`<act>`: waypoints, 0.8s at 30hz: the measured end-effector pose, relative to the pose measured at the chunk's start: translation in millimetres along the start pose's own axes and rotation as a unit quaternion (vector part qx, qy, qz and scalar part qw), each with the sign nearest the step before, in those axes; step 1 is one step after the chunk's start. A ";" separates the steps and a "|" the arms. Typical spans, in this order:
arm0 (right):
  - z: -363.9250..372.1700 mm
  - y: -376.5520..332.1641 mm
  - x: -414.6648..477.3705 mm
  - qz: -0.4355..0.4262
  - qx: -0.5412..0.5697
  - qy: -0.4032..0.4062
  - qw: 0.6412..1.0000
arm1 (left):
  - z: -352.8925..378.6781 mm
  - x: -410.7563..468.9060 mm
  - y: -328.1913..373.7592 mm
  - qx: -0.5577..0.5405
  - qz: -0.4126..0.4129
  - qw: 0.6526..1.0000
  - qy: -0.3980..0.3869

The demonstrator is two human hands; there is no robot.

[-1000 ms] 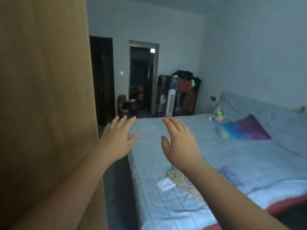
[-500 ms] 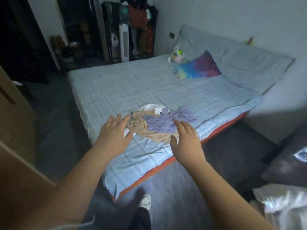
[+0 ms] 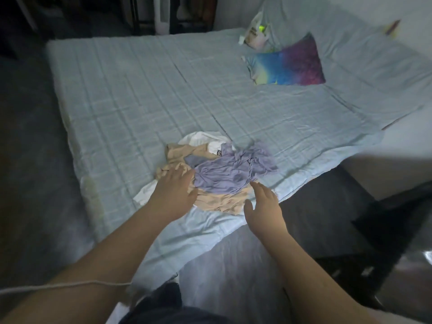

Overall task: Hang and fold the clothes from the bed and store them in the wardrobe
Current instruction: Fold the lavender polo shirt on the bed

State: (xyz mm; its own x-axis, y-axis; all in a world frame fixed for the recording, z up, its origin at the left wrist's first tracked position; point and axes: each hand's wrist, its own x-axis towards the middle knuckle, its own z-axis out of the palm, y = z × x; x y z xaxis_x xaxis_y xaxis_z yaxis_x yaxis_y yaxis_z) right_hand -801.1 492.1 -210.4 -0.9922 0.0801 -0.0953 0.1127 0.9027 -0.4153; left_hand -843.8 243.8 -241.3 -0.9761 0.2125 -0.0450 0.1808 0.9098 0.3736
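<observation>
Now my left hand (image 3: 174,190) lies flat on the beige garment (image 3: 222,202), fingers straight, gripping nothing; my right hand (image 3: 264,206) hovers open beside the purple top (image 3: 233,171). The heap (image 3: 210,160) sits mid-frame at the near edge of the bed (image 3: 140,90), within easy reach for sorting.

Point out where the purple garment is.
Head view: the purple garment tops the clothes pile at the bed's near edge, between the left hand and right hand.

Dim room, soft motion blur, wide-angle edge warp, dark corners.
</observation>
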 end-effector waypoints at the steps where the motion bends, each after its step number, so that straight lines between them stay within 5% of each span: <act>1: 0.4 2.1 16.3 0.002 -0.002 -0.002 1.000 | 2.7 18.8 -0.2 0.002 0.001 1.000 -0.010; 12: -10.8 104.5 162.2 0.068 -0.005 -0.048 0.997 | 65.0 174.3 41.7 -0.094 -0.001 0.993 -0.065; 18: 5.9 201.7 286.2 0.043 -0.016 -0.110 0.993 | 148.8 269.8 66.5 -0.086 -0.085 0.988 -0.093; 24: 40.8 286.6 426.3 -0.055 -0.053 -0.265 0.961 | 224.9 337.8 90.1 -0.103 -0.241 0.953 -0.152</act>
State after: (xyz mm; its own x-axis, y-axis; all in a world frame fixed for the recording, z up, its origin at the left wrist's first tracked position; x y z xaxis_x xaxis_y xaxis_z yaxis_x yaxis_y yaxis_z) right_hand -1189.6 767.7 -406.9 -0.8285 -0.2201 -0.5150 -0.0252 0.9332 -0.3584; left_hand -1130.2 477.7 -431.2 -0.8545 -0.0896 -0.5117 -0.3371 0.8450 0.4150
